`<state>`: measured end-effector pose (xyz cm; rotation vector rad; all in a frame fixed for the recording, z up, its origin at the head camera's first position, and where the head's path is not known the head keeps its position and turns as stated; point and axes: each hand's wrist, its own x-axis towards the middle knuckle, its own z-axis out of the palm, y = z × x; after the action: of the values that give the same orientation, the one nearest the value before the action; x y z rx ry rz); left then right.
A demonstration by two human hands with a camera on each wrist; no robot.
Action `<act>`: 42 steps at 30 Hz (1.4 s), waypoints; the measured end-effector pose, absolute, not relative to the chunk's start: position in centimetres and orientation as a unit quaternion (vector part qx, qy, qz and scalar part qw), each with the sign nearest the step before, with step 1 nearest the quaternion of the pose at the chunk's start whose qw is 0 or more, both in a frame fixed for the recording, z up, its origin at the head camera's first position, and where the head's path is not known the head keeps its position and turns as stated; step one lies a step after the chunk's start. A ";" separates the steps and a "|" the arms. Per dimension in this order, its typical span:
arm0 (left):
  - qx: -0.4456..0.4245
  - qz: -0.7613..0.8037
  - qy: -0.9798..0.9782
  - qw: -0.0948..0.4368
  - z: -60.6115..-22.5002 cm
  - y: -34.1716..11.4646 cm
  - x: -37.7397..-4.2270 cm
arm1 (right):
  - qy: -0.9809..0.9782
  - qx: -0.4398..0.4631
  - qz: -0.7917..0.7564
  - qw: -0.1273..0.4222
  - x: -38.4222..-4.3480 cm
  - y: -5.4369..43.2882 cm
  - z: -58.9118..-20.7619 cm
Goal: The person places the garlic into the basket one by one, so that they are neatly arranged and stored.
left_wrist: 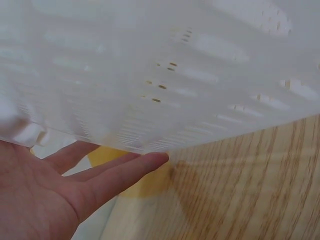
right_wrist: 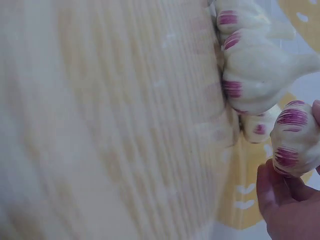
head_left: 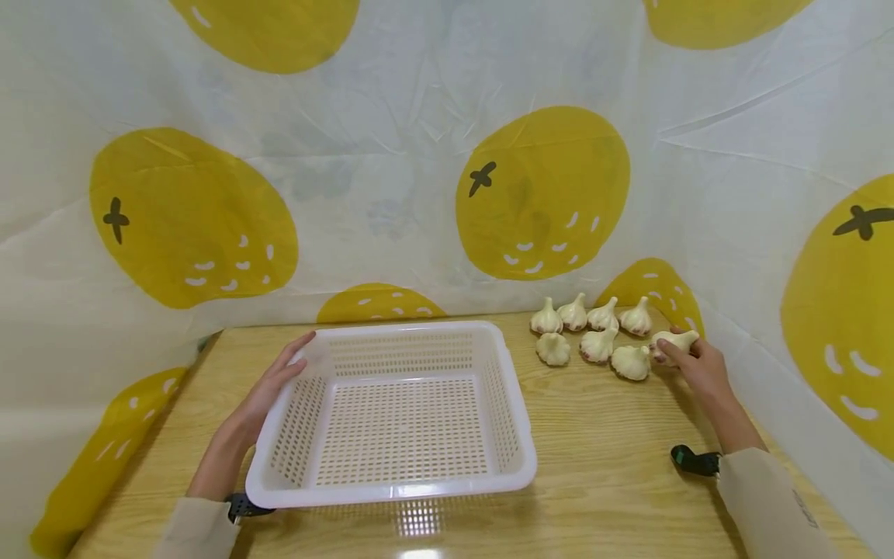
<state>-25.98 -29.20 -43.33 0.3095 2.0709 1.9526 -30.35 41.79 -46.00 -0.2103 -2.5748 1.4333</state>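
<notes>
A white plastic basket [head_left: 401,491] with slotted walls and floor tilts over the wooden table, its inside facing me and bare. My left hand [head_left: 261,400] holds its left side near the far corner, thumb over the rim. Underneath, the fingers [left_wrist: 127,175] of that hand reach along the basket's outer wall in the left wrist view. At the right, my right hand [head_left: 705,373] pinches a garlic bulb [head_left: 670,347] between thumb and fingers. Purple streaks mark this white bulb [right_wrist: 296,137] in the right wrist view. Just left of it sits another garlic bulb [head_left: 631,362].
Several more garlic bulbs [head_left: 573,313] stand in two loose rows at the table's back right. The wooden table [head_left: 594,442] ends at a white curtain [head_left: 391,202] printed with yellow fruit, which hangs behind and along both sides.
</notes>
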 end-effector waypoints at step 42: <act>0.116 0.664 0.728 0.128 -43.2 -29.2 -25.8 | -0.849 0.067 0.494 0.175 -28.8 33.6 -38.5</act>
<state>-25.80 -29.21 -43.23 0.3370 2.1170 1.9297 -28.81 33.58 -38.54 0.1885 -2.4054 1.3988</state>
